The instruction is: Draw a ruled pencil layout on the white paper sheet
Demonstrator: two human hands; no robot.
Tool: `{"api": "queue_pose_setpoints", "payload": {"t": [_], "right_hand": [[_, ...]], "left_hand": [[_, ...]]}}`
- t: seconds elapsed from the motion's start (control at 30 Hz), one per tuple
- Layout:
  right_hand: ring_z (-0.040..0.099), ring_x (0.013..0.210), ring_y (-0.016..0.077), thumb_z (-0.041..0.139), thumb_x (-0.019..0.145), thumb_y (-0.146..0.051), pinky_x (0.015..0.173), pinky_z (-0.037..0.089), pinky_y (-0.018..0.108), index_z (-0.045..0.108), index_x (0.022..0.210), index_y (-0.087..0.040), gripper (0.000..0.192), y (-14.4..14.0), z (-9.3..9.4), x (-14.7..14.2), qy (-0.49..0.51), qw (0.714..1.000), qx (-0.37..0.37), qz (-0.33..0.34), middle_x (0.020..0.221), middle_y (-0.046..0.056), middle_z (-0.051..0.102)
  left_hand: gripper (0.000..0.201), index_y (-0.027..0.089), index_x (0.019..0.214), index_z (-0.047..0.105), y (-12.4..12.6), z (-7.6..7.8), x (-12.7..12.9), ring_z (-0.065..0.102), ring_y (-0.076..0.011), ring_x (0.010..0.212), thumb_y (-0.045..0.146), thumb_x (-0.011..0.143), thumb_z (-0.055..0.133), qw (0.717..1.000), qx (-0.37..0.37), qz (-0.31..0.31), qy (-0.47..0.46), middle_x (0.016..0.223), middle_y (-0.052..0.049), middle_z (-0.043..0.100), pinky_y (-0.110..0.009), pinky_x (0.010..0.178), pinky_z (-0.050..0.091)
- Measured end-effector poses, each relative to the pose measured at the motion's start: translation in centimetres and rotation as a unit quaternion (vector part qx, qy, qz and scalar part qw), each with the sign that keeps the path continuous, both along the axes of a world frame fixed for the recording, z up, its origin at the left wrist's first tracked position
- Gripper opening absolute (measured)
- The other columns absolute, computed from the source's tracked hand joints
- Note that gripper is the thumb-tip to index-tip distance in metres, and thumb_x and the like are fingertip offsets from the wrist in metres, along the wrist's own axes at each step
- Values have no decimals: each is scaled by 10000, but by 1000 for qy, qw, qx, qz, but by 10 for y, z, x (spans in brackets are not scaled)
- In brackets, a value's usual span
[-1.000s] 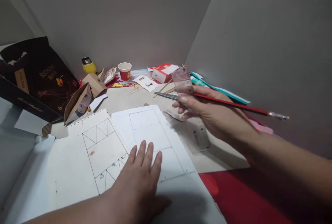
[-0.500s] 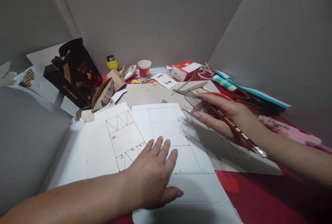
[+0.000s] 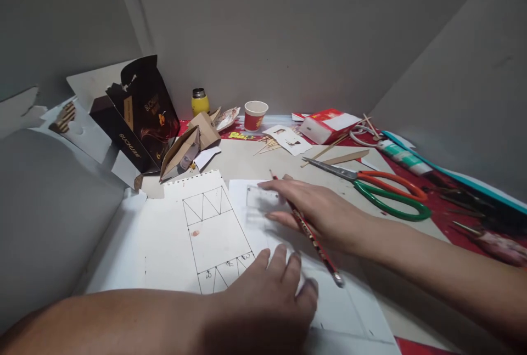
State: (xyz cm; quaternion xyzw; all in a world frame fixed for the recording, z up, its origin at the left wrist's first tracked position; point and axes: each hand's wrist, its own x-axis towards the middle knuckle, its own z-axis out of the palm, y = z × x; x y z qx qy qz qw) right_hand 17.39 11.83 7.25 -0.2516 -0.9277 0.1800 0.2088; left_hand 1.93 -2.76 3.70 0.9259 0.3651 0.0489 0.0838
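My right hand [image 3: 317, 212] holds a red pencil [image 3: 313, 237] and presses a small clear plastic ruler [image 3: 261, 198] flat onto a white sheet [image 3: 349, 311] with ruled lines. My left hand [image 3: 267, 303] lies palm down on the papers near the front. To its left lies a spiral-torn sheet [image 3: 173, 240] with a drawn rectangle and triangles.
Red- and green-handled scissors [image 3: 379, 190] lie to the right. At the back stand a dark box [image 3: 140, 113], torn cardboard [image 3: 185, 144], a yellow bottle [image 3: 200, 101], a paper cup [image 3: 255, 115], a red-white box [image 3: 329, 124], wooden sticks [image 3: 341, 155] and a glue tube [image 3: 403, 157]. Grey walls close in.
My right hand came down from the air and set the clear ruler on the white sheet, pencil still in it. The left hand slid nearer along the paper. The view shifted right.
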Motion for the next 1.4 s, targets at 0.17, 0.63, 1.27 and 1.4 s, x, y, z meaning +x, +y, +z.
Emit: {"api": "queue_pose_setpoints", "payload": {"t": [0.17, 0.63, 1.27, 1.4], "right_hand": [[702, 1000, 299, 541, 991, -376, 836, 582, 456, 635, 1314, -207, 376, 17, 12, -34, -9, 995, 39, 90, 1121, 150, 752], [675, 820, 215, 566, 1024, -334, 703, 541, 337, 550, 1322, -120, 367, 38, 13, -58, 88, 965, 205, 138, 926, 102, 733], [618, 804, 230, 559, 951, -121, 664, 476, 326, 693, 1162, -113, 250, 41, 3, -62, -36, 971, 175, 161, 857, 102, 721], [628, 827, 235, 548, 938, -91, 673, 481, 327, 698, 1176, -139, 285, 50, 11, -51, -43, 971, 197, 130, 873, 101, 738]], "left_hand": [[356, 227, 626, 587, 19, 44, -22, 595, -167, 571, 456, 890, 658, 968, 24, 80, -238, 593, 2, 613, -284, 542, 449], [307, 185, 889, 634, 87, 87, -132, 622, -131, 563, 434, 744, 740, 775, -255, 374, -441, 657, 20, 622, -260, 566, 527], [192, 194, 774, 640, 74, 58, -186, 621, -155, 574, 385, 778, 621, 798, -217, 491, -274, 673, -26, 684, -267, 574, 479], [234, 198, 751, 643, 76, 53, -190, 620, -160, 585, 431, 767, 624, 802, -216, 489, -267, 680, -28, 685, -269, 580, 473]]}}
